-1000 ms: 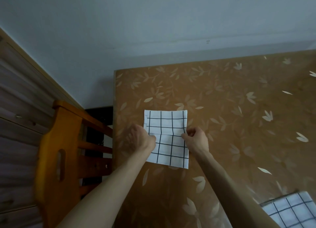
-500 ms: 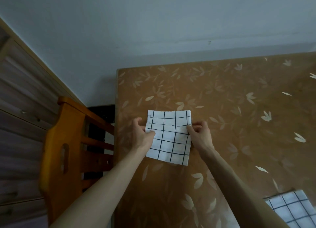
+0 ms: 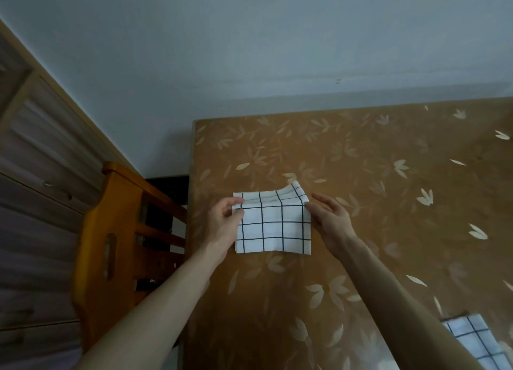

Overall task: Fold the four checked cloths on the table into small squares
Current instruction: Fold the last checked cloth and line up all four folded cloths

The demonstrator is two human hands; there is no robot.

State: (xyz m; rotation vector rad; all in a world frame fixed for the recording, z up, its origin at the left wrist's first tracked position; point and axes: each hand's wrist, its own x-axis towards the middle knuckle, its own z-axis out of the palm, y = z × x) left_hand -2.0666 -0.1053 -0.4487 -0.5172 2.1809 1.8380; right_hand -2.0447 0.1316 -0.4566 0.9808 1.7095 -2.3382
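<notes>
Checked cloth (image 3: 273, 225), white with dark grid lines, lies folded to a small near-square on the brown leaf-patterned table (image 3: 388, 203), near the table's left edge, and it sits between my two hands. My left hand (image 3: 223, 222) pinches its far-left corner: the thumb lies on top of the cloth and the curled fingers close on the left edge, so that corner is caught between them. My right hand (image 3: 329, 221) meets the cloth's right edge about halfway along; the thumb tip and a fingertip nip the fabric there, while the other fingers stretch out fairly straight toward the far side, off the cloth. The far edge of the cloth is lifted off the table, with several layers showing as a slack, wavy stack that rises toward the far-right corner. The near half lies flat on the table, its near edge straight.

At the near right, partly cut by the frame edge and hidden behind my right forearm, lies a second checked cloth (image 3: 474, 339), well apart from the first. A wooden chair (image 3: 111, 239) stands just left of the table.
</notes>
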